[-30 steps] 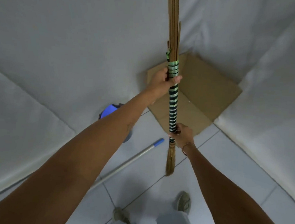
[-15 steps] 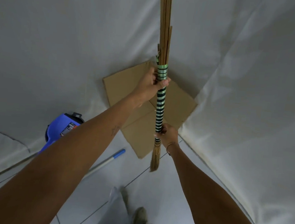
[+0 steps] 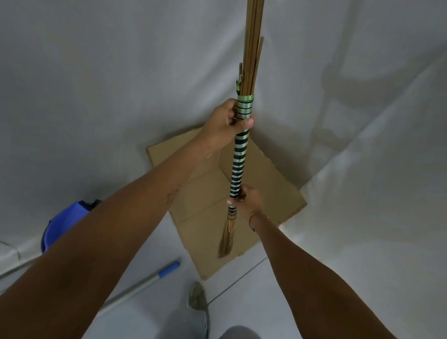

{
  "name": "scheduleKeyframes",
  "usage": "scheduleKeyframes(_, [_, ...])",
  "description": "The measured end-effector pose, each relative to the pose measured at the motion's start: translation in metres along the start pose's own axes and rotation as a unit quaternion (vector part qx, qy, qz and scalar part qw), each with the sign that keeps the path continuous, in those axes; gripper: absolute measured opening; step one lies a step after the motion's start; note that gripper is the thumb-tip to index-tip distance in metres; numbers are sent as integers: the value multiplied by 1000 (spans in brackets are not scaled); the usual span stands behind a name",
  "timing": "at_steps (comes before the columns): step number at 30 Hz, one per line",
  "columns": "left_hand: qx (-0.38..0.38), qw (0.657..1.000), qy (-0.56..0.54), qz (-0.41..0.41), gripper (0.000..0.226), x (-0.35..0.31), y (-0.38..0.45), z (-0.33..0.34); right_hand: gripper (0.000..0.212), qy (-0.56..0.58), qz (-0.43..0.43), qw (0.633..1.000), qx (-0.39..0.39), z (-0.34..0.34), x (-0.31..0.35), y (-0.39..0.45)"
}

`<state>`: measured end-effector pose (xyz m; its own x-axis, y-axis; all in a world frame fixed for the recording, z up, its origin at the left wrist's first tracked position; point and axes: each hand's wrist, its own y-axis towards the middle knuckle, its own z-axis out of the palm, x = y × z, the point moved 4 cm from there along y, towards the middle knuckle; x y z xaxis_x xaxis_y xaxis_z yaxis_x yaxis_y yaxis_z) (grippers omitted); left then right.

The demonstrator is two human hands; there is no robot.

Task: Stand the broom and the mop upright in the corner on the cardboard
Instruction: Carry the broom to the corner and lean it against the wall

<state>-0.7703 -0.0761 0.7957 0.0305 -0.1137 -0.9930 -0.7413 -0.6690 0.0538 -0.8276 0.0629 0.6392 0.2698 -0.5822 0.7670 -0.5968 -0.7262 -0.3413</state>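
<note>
I hold a stick broom (image 3: 239,160) upright, its green-and-black banded handle pointing down and its brown sticks running up out of view. My left hand (image 3: 227,123) grips the upper bands, and my right hand (image 3: 246,199) grips the lower end, just above the frayed tip. The tip hangs over the near part of the flat cardboard (image 3: 207,194), which lies in the corner where two white-draped walls meet. The mop's metal pole with a blue end (image 3: 155,277) lies on the tiled floor to the lower left; its head is out of sight.
A blue bucket (image 3: 62,226) stands by the left wall, partly behind my left arm. White sheets cover both walls. My legs and one shoe (image 3: 197,297) are at the bottom, close to the cardboard's near corner.
I have stepped closer to the corner. The broom, still in both hands, has moved from over the bare tiles to over the near part of the cardboard.
</note>
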Motion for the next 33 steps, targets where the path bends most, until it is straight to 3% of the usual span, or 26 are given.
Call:
scheduleKeyframes(7, [-55,998,-15,-37,30,11,82,-17,40,1,-8,999,33,-12,19,91])
scheduleKeyframes(16, [-86,992,31,-91,32,77,185,-9,31,-10,-17,995,101,-5,-18,219])
scheduleKeyframes(26, [-129,974,111,-150,38,199,329,-17,30,8,-3,996,88,29,-57,410])
scheduleKeyframes(33, [-121,972,127,-156,40,283,375,-22,30,-15,8,994,111,74,-91,504])
